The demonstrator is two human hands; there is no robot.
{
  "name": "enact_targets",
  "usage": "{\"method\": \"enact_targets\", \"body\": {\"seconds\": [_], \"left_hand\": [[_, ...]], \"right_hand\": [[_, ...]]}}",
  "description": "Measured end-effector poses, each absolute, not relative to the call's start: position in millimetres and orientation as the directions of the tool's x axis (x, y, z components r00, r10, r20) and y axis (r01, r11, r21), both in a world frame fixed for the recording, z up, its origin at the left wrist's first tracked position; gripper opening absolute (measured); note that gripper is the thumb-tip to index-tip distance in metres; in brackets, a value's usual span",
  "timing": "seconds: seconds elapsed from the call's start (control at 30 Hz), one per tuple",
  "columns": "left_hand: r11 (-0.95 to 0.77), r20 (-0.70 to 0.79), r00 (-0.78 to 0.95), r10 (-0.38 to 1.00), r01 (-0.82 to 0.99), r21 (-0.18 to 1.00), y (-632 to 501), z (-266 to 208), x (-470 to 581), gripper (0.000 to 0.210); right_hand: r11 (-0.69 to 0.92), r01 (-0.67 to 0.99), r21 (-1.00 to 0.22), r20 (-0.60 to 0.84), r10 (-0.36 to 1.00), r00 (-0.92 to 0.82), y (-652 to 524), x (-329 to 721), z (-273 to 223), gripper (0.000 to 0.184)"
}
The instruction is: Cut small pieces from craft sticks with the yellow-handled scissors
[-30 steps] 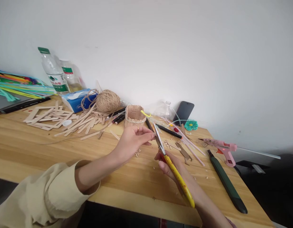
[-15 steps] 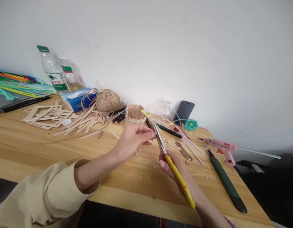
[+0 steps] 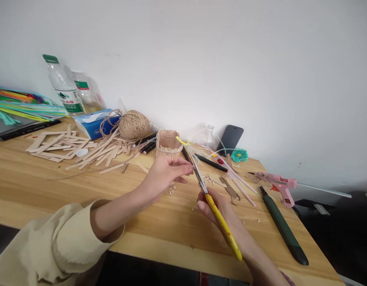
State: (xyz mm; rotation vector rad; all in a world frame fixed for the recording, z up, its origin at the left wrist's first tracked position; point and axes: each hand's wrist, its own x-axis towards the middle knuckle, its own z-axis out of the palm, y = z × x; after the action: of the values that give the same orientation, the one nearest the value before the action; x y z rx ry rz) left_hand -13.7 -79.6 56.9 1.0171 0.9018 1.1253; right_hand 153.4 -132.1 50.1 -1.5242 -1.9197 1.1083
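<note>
In the head view, my right hand (image 3: 214,206) grips a pair of scissors (image 3: 220,222) with yellow handles. The scissor blades point up and away, close together beside the fingertips of my left hand (image 3: 168,172). Thumb and fingers of that left hand are pinched at the blades. Whatever lies between them is too small or hidden to make out. Just behind the left hand stands a small wooden-stick basket (image 3: 168,142) with a glittery band around it. A bent yellow pipe cleaner (image 3: 182,140) shows at the basket's right rim.
Left lie wooden craft sticks (image 3: 64,143), a twine ball (image 3: 133,124), a blue tissue pack (image 3: 98,123) and two bottles (image 3: 64,87). Rightward are a black marker (image 3: 211,163), a teal flower (image 3: 239,155), a phone (image 3: 232,139), a pink glue gun (image 3: 280,184) and a dark green tool (image 3: 283,226).
The scissor blades look slightly closer together now. Both hands stay almost in place, and the whole view has shifted a little.
</note>
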Motion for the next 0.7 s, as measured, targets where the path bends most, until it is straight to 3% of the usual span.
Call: {"method": "enact_targets", "body": {"seconds": [0.27, 0.7], "left_hand": [[0.124, -0.062, 0.226, 0.972, -0.272, 0.954, -78.3, 55.8, -12.7, 0.007], [0.150, -0.076, 0.256, 0.964, -0.281, 0.948, -79.6, 56.7, -13.8, 0.009]], "right_hand": [[0.106, 0.548, -0.829, -0.104, 0.935, -0.339, -133.2, 156.7, 50.4, 0.053], [0.093, 0.430, -0.898, -0.091, 0.917, -0.388, -136.6, 162.1, 47.6, 0.045]]}}
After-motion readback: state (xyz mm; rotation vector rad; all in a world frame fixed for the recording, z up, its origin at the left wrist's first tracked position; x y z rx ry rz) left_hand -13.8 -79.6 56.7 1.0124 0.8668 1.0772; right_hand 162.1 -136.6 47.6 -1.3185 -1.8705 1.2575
